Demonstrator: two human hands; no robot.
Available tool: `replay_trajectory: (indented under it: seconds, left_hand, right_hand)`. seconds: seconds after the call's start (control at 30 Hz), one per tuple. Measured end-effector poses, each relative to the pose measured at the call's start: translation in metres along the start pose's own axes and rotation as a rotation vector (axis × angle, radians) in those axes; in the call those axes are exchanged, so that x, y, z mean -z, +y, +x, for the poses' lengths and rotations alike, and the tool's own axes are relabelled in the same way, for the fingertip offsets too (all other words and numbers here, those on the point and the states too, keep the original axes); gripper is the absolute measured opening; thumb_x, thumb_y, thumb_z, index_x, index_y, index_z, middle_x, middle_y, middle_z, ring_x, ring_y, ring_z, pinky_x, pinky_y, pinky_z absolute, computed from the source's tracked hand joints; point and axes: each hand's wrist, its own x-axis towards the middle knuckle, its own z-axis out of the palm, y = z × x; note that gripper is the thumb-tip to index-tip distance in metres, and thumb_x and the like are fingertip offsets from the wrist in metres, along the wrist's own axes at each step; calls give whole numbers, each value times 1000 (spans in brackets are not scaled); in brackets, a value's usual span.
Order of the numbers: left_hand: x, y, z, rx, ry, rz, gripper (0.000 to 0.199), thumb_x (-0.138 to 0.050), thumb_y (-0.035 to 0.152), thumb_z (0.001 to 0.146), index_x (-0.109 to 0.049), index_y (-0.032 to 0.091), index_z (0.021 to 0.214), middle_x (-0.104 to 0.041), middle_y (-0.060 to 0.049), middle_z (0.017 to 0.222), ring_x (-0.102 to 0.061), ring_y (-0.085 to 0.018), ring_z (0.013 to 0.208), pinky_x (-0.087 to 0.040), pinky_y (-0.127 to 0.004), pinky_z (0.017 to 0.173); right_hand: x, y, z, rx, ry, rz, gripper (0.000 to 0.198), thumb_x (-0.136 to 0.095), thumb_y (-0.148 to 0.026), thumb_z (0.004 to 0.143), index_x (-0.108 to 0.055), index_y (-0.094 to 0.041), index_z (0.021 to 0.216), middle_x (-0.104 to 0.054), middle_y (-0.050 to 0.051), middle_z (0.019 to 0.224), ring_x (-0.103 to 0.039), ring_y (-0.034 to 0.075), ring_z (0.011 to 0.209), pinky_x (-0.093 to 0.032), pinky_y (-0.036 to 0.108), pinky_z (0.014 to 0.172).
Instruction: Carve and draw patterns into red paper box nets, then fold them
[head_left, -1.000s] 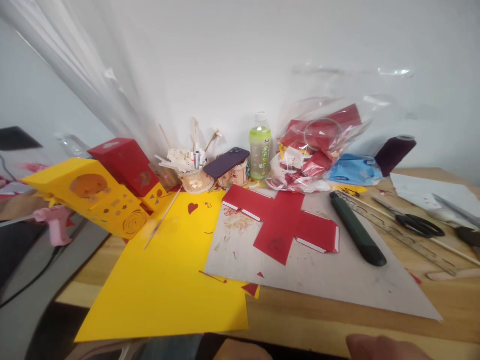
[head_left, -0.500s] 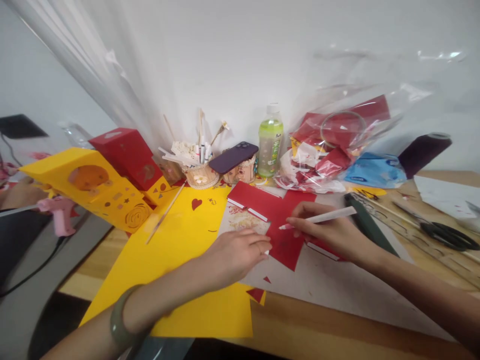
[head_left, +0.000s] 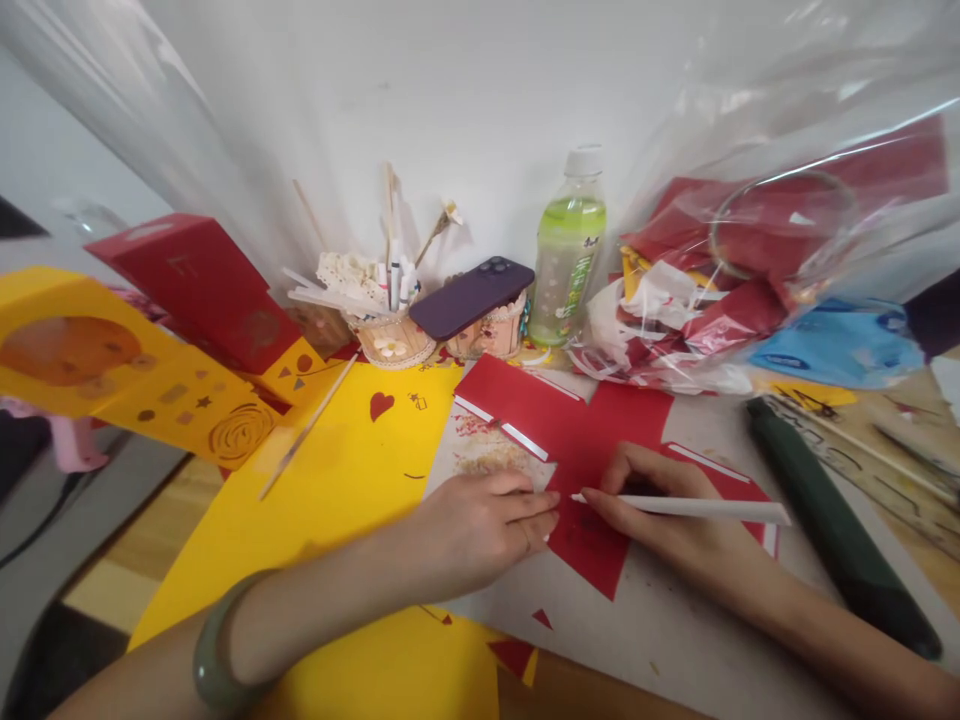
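A cut red sheet of paper (head_left: 622, 415) with several flaps lies on a grey board (head_left: 615, 650); white strips run along some of its edges. My left hand (head_left: 480, 525) rests palm down at the sheet's left edge, fingers stretched out and fingertips on the red paper. My right hand (head_left: 667, 520) is closed around a slim white marker pen (head_left: 697, 508). The pen's tip points left and sits over the red paper, close to my left fingertips; whether it touches I cannot tell. Part of the sheet is hidden beneath my right hand.
Yellow paper (head_left: 337, 470) with a red heart (head_left: 381, 405) and a thin stick (head_left: 307, 430) lies left. Behind stand cut-out boxes (head_left: 187, 290), a phone (head_left: 472, 297) on a small basket, a bottle (head_left: 571, 250) and a plastic bag (head_left: 705, 300). A dark green cutter-like tool (head_left: 832, 530) lies right.
The view has moved closer and turned slightly. My right hand has brought the marker pen's tip lower on the red paper, nearer my left fingertips. My left hand stays on the sheet's edge.
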Motion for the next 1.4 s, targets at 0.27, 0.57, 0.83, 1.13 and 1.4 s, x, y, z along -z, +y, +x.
replay_trajectory:
  seconds: [0.27,0.57,0.83,1.13,1.4]
  left_hand:
    - [0,0,0,4,-7,-31,24,-43,20,94,-65,10,100,-68,-5,107,-61,-15,97,-53,-27,86]
    - [-1,-1,-2,12,7,-20,23,-43,19,94,-66,12,97,-67,-3,109,-62,-13,98,-52,-25,88]
    - [-2,0,-1,9,-2,-18,25,-42,20,95,-66,12,98,-68,-3,109,-62,-15,97,-54,-26,84]
    - [-1,-1,-3,12,-40,-26,24,-43,20,95,-64,11,102,-67,-4,110,-61,-16,99,-54,-28,85]
    - [0,0,-2,12,-38,-50,26,-42,21,95,-64,10,101,-68,-5,108,-61,-17,98,-54,-29,84]
  right_hand:
    - [0,-4,-1,-20,-17,-28,26,-56,-34,83,-46,-20,64,-50,-3,58,-42,11,53,-31,22,47]
    - [0,-4,-1,-11,4,-14,27,-56,-36,83,-46,-20,64,-50,-3,58,-43,11,53,-33,22,47]
    - [0,-2,-1,-26,-35,-16,28,-58,-37,81,-46,-20,62,-52,-2,58,-44,12,53,-34,23,47]
    - [0,1,-2,-20,-46,-8,27,-57,-37,82,-46,-20,63,-51,-3,58,-43,11,53,-33,22,47]
    - [1,0,-3,-17,-47,-4,27,-57,-36,82,-46,-20,63,-52,-3,58,-44,11,53,-33,22,47]
